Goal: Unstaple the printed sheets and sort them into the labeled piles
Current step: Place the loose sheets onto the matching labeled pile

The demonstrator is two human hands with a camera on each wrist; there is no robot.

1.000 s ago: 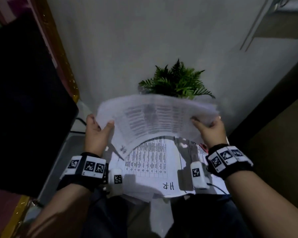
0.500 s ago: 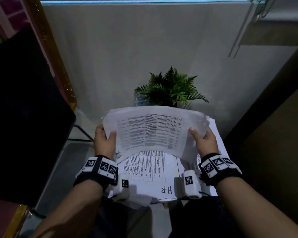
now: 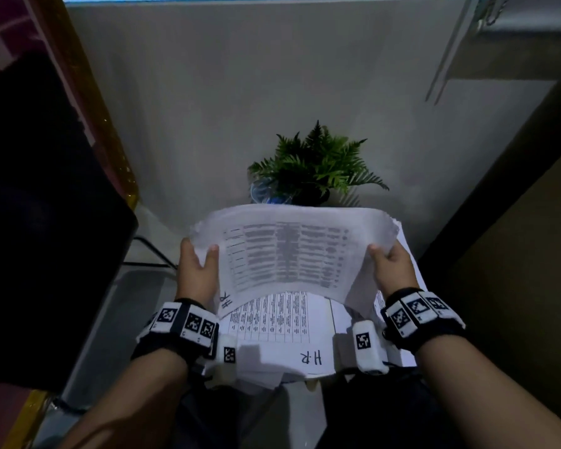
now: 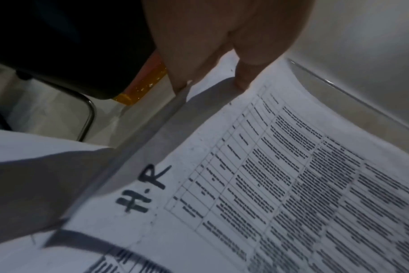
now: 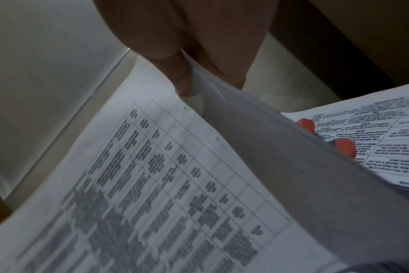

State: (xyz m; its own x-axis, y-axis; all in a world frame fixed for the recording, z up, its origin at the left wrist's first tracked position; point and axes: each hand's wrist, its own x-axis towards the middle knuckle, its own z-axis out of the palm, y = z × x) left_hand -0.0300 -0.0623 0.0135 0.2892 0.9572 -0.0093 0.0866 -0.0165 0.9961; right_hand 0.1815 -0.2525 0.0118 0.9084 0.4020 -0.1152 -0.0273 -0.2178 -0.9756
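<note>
Both of my hands hold up a bowed sheaf of printed sheets [image 3: 289,254] with a table of text. My left hand [image 3: 196,264] pinches its left edge and my right hand [image 3: 391,264] pinches its right edge. The left wrist view shows a handwritten "H.R" [image 4: 142,188] in the sheaf's corner, near my thumb [image 4: 245,77]. Below the sheaf lies a pile of sheets [image 3: 282,328] also marked "H.R" [image 3: 311,358]. The right wrist view shows my thumb [image 5: 180,77] on the top sheet [image 5: 175,175].
A second pile of printed sheets [image 5: 374,140] lies to the right, with an orange object [image 5: 343,148] resting on it, partly hidden by the sheaf. A green potted fern [image 3: 311,170] stands behind the piles against the wall. A black chair [image 3: 46,222] stands at my left.
The sheaf has come down and nearer to me, so it now hangs closer over the H.R pile. Both hands keep their hold on its edges.
</note>
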